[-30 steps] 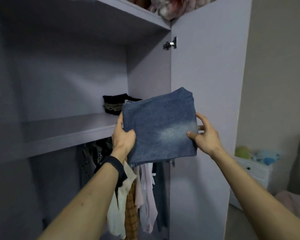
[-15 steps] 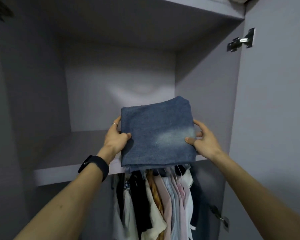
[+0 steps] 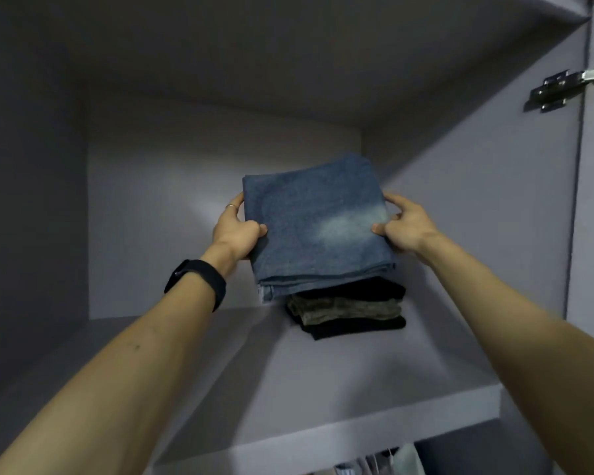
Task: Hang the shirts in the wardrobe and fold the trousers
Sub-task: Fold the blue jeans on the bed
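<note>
Over the stack of dark folded clothes on the wardrobe shelf, the folded blue jeans sit slightly tilted, though whether they touch the stack cannot be told. The left hand grips their left edge, thumb on top and fingers curled behind, and the right hand clasps the right edge likewise. Above and right of the stack a metal hinge sits on the wardrobe side, and below it hanging clothes peek out.

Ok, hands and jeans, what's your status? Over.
Left hand and right hand both grip the folded jeans. Jeans above the dark pile on the shelf, contact unclear. Nothing seen in the way.
</note>
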Motion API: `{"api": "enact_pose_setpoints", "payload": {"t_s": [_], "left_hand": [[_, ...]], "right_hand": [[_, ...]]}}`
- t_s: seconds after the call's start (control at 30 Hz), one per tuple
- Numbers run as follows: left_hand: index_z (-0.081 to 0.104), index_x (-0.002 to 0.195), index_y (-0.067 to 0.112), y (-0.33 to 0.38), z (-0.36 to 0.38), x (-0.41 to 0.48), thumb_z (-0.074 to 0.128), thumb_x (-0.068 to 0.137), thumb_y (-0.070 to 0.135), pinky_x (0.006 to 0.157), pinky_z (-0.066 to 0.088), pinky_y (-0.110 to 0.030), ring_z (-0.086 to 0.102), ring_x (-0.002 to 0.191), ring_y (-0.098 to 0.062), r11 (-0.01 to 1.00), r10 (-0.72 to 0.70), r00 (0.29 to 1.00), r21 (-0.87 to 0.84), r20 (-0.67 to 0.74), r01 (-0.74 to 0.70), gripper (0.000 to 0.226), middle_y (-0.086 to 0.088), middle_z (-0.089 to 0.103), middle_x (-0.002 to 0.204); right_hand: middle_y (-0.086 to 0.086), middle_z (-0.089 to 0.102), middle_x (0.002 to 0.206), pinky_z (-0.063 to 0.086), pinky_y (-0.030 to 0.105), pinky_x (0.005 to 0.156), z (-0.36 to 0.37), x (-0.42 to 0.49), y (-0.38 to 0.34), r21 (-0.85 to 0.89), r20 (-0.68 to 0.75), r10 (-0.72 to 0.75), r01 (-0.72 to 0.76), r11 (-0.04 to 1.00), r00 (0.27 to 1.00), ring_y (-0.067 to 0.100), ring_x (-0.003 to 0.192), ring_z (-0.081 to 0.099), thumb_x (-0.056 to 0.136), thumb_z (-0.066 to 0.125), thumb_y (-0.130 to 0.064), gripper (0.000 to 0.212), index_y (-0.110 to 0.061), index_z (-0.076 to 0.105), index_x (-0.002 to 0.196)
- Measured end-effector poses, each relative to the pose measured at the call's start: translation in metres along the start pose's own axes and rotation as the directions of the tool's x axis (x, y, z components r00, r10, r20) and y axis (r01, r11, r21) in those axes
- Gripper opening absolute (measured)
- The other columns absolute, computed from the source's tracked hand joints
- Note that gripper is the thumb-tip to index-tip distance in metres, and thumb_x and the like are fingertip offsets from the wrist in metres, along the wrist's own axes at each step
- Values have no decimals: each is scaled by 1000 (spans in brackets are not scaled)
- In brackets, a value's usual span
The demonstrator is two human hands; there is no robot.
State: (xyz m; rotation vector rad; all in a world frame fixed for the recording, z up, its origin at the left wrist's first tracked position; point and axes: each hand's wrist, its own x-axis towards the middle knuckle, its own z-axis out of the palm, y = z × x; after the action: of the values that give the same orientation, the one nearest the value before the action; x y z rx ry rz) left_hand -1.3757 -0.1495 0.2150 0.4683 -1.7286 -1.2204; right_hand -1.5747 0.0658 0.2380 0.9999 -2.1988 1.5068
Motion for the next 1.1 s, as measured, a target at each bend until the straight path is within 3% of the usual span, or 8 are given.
{"api": "enact_pose_setpoints", "payload": {"t_s": [0.33,0.47,0.53,0.63,0.77,0.87,0.97,1.1], "left_hand": [[40,149,24,-49,104,96,55,89,-10,63,58,-40,65,88,-31,955,-225,970,-180,88,238,71,-14,62,126],[54,131,-5,-79,125,118,51,88,-9,47,54,-29,59,68,-28,932,-342,928,-70,151,355,44,-19,65,98],[60,106,-6,-95,129,127,56,91,1,54,56,-30,59,67,-29,923,-381,913,0,147,386,17,-20,65,88],[64,99,-2,-111,132,135,68,90,12,73,58,-36,64,79,-31,917,-394,901,9,180,399,17,-24,70,95],[63,119,-4,-100,130,132,73,90,21,77,62,-37,68,86,-33,912,-390,895,225,217,342,40,-19,70,105],[43,147,8,-69,127,125,63,98,42,101,46,-39,55,125,-32,825,-296,937,544,185,153,63,-14,50,146],[39,154,15,-42,133,132,57,100,45,111,32,-31,43,141,-26,863,-108,959,504,263,-41,64,-7,44,155],[44,150,8,-81,155,115,46,106,33,122,18,-35,28,150,-31,836,-160,912,543,378,-79,51,-14,34,161]], "right_hand": [[12,68,110,58,39,82,27,108,72,-212,143,195,-162,964,970,29,94,67,87,63,1,43,-8,62,130],[13,68,120,58,35,85,50,137,104,-494,238,272,-125,860,933,31,103,68,85,63,-10,43,-4,65,127],[14,66,121,54,30,81,63,146,113,-593,275,296,-81,801,915,28,99,64,88,63,-12,39,-1,64,125],[14,64,121,50,28,79,76,152,123,-691,304,330,-31,722,894,25,91,58,93,63,-14,33,2,62,122],[14,63,120,48,28,77,77,154,114,-771,285,326,13,637,902,25,88,56,93,65,-13,31,1,61,121],[13,64,120,54,34,83,81,149,102,-822,225,203,74,565,953,27,99,62,92,65,-10,26,-3,63,117],[13,61,127,51,41,97,99,141,85,-759,235,5,181,625,972,32,115,56,97,53,-29,30,-12,62,120],[6,36,159,27,55,117,149,137,98,-572,534,96,275,773,840,36,144,31,89,15,-71,69,-43,45,144]]}}
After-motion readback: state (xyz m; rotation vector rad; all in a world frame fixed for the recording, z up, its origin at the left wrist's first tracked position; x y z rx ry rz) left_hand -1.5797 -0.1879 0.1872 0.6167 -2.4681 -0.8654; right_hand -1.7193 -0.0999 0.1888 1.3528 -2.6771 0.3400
